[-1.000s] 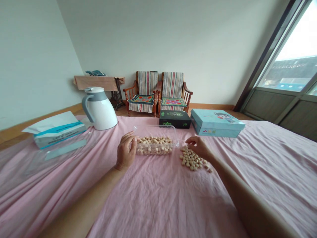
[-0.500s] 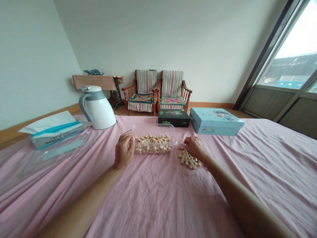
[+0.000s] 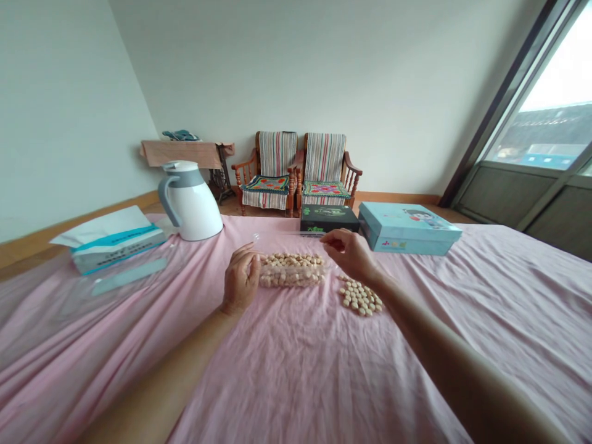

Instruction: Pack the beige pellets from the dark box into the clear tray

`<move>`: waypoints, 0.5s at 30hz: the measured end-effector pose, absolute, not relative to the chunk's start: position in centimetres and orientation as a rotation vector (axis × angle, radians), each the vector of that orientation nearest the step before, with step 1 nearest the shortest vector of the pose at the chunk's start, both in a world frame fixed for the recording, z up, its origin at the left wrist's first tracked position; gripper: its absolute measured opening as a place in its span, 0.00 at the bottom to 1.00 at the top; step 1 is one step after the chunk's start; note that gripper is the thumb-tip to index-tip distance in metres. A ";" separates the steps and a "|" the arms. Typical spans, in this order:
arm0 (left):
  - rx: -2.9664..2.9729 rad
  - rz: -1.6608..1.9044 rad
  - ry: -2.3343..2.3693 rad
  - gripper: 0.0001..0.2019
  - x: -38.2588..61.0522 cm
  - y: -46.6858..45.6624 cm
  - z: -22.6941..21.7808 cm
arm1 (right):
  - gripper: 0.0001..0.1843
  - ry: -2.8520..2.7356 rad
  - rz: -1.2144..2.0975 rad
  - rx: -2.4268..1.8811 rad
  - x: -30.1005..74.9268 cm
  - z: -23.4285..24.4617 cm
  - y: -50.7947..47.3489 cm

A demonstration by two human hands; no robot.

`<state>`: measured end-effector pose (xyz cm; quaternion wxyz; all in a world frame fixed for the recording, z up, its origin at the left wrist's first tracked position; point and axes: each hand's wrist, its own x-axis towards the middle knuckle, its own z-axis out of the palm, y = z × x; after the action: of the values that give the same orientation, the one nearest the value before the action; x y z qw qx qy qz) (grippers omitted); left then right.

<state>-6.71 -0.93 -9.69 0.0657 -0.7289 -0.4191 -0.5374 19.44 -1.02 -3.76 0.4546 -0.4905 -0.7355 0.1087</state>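
A clear plastic box, filled with small pale beige round pieces, stands on the pink cloth. My left hand grips the left end of this box, fingers on its far side and thumb in front. My right hand is raised over the box's right end with thumb and fingertips closed together. Whatever sits in that pinch is too small or hidden to make out. Just right of the box, below my right wrist, lies a loose pile of the same beige pieces.
Behind the box stand a black carton and a light blue box. To the left are a white and grey jug, a tissue pack and a clear plastic lid. Two wooden armchairs stand beyond the table.
My right hand has moved up and left, from the loose pile to above the box's right end. My left hand stays on the box. The whole view has shifted slightly.
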 end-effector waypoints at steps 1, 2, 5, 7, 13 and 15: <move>-2.201 -1.619 -1.269 0.15 -6.7 -1.0 -9.6 | 0.11 -1.802 0.316 -1.177 18.8 -3.6 -0.8; -2.201 -1.618 -1.271 0.15 -6.7 -1.0 -9.6 | 0.12 -1.775 0.352 -1.164 18.5 -3.6 -0.6; -2.206 -1.624 -1.253 0.15 -6.5 -1.2 -9.3 | 0.12 -1.661 0.335 -1.282 19.7 -4.0 -0.1; -2.209 -1.633 -1.236 0.15 -6.5 -1.2 -9.3 | 0.11 -1.639 0.209 -1.457 21.5 -4.8 0.2; -2.199 -1.621 -1.262 0.15 -6.6 -1.0 -9.5 | 0.07 -2.183 0.234 -1.676 24.2 -8.2 -0.3; -2.197 -1.619 -1.269 0.15 -6.6 -1.0 -9.5 | 0.07 -2.274 0.197 -1.763 23.7 -9.0 -0.6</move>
<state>-6.62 -0.99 -9.51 0.0661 -0.7284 -0.4207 -0.5367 23.70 -0.57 -8.96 0.1284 -0.6062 -0.7820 0.0679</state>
